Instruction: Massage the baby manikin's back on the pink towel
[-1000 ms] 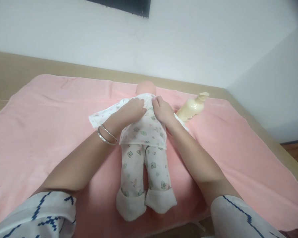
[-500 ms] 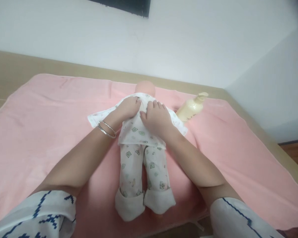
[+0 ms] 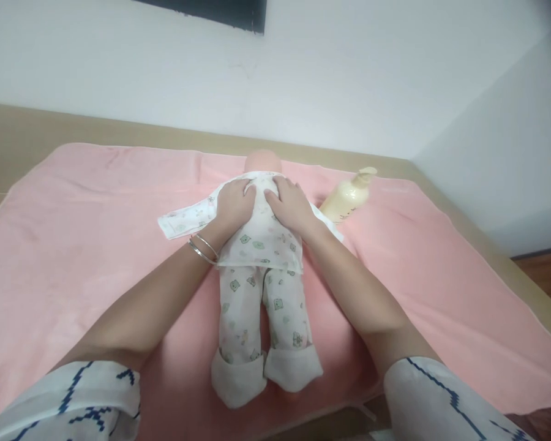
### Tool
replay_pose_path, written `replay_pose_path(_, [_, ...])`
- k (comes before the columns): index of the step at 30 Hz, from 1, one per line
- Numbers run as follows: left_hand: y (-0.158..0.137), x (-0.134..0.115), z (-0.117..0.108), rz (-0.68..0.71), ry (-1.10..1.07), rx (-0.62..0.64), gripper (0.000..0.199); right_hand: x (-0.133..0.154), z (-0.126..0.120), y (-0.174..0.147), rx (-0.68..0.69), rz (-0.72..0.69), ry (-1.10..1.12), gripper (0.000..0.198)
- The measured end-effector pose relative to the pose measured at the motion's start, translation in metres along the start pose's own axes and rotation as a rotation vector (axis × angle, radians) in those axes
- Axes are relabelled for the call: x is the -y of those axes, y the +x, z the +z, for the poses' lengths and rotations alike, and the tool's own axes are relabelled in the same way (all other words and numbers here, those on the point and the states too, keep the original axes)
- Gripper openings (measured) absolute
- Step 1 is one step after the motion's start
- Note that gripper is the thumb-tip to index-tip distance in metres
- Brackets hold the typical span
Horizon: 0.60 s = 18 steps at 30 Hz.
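Mid-frame, a baby doll in a white printed cotton top and trousers lies flat on a pink towel. Left hand and right hand rest open, palms pressing its top, probably to smooth it. A cream pump bottle lies right of them.

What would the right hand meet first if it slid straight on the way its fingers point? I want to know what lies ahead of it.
Probably the doll's head, just beyond the right hand on the doll's shirt.

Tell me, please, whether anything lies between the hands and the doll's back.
Only the doll's printed shirt: the left hand and right hand rest flat on it, over the doll. The bottle lies off to the right, clear.
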<state>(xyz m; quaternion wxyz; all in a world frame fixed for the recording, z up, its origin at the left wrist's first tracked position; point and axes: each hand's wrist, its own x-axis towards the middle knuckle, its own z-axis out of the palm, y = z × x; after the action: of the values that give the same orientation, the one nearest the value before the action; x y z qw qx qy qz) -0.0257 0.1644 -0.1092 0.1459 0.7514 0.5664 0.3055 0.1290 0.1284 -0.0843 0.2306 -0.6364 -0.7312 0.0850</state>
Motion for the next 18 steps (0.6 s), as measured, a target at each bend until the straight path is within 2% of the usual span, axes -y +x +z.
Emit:
replay_pose_path(5, [0.000,0.003,0.002,-0.031,-0.064,-0.016,0.050,0.022,-0.015,-0.014,-0.083,-0.044,0.032,0.057])
replay_pose_path(7, [0.000,0.003,0.002,-0.018,-0.076,-0.021,0.049,0.024,-0.009,-0.016,-0.099,-0.082,0.012,0.056])
replay_pose_path(12, [-0.001,0.003,0.003,-0.010,-0.111,-0.046,0.045,0.014,0.012,-0.008,-0.039,-0.136,-0.064,0.051])
replay_pose_path(18, [-0.001,0.004,0.003,0.003,-0.158,-0.032,0.042,0.015,-0.010,-0.012,-0.175,-0.267,0.007,0.053])
